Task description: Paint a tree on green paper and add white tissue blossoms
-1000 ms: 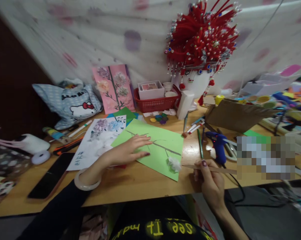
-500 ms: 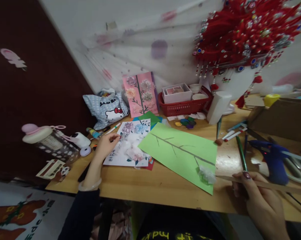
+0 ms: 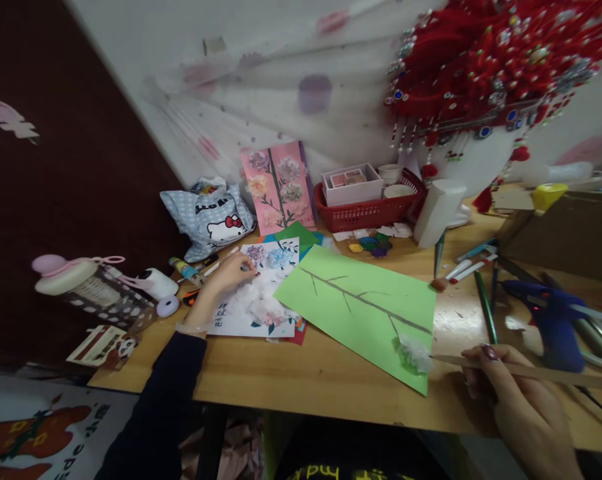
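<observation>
My left hand (image 3: 235, 271) hovers over a white sheet (image 3: 231, 303) with lavender and blue tissue flowers. Its fingers are bent, with a small gap to the thumb and nothing visible between them. Loose white tissue petals (image 3: 261, 297) lie on the sheet beside it. My right hand (image 3: 515, 387) grips a long, thin brown stick (image 3: 561, 375) with a pointed end. This tip is at the edge of a white tissue flower (image 3: 415, 353), on the lower right corner of a green sheet (image 3: 351, 327). A dark branch is drawn across that green sheet.
A blue glue gun (image 3: 545, 320) and several pens (image 3: 465, 268) lie to the right. Behind are a red basket (image 3: 365, 217), a pink flower card (image 3: 275, 190) and a checkered bag (image 3: 208, 220). A spotted bottle (image 3: 101, 293) lies at left.
My left hand has moved right, further over the white sheet towards the flowers and loose petals. My right hand still holds the stick at the tissue flower. The view has shifted slightly.
</observation>
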The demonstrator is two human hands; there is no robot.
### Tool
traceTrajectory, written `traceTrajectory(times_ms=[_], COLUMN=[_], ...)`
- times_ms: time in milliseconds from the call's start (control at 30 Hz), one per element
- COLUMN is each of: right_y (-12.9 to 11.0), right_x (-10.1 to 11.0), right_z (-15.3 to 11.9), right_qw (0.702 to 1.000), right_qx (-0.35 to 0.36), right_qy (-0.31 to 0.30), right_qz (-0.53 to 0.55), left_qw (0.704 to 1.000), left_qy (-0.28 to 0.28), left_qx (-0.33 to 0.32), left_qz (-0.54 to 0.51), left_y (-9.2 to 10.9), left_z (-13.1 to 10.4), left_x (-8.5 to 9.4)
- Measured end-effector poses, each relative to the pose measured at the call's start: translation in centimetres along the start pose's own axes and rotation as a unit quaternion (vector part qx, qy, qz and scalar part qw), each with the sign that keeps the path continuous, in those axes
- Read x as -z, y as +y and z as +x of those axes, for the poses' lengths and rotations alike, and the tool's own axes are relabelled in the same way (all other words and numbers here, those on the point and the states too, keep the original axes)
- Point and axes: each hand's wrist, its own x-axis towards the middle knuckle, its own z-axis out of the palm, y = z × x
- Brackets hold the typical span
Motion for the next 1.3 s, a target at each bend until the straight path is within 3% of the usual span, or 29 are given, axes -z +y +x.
traceTrajectory(times_ms=[233,400,500,633,767,867,1067,1200,1300], right_y=[-0.2,-0.9,-0.4,0.1,0.4,1.4,2.4,0.9,0.4], right_x=[0.3,-0.1,-0.2,-0.2,-0.1,0.4,1.2,0.3,-0.3], right_z=[0.2,-0.2,-0.5,-0.7,-1.2,-1.8,-2.7,-2.7,-2.8], right_qw=[0.999,0.997,0.993,0.99,0.987,0.977,0.925,0.891,0.887], right_qx=[0.027,0.051,0.051,0.065,0.094,0.167,0.352,0.395,0.394], right_qy=[-0.024,-0.028,-0.039,-0.066,-0.05,-0.036,-0.137,-0.148,-0.145], right_qz=[0.0,0.044,0.096,0.107,0.12,0.128,-0.049,-0.164,-0.194], left_qw=[0.996,0.986,0.97,0.932,0.898,0.874,0.892,0.903,0.908], left_qy=[0.031,0.02,-0.038,-0.173,-0.296,-0.345,-0.312,-0.285,-0.272], left_qx=[0.036,0.022,0.002,-0.031,-0.147,-0.177,-0.2,-0.203,-0.203], left_qz=[-0.08,-0.166,-0.241,-0.315,-0.292,-0.293,-0.258,-0.251,-0.246], left_y=[0.1,2.2,5.3,11.7,17.5,20.0,21.3,21.1,20.9], left_z=[-0.5,-1.0,-2.0,-4.8,-7.3,-8.2,-8.5,-8.0,-7.7], left_x=[0.7,0.0,-1.4,-3.9,-6.8,-9.4,-12.6,-12.8,-12.8])
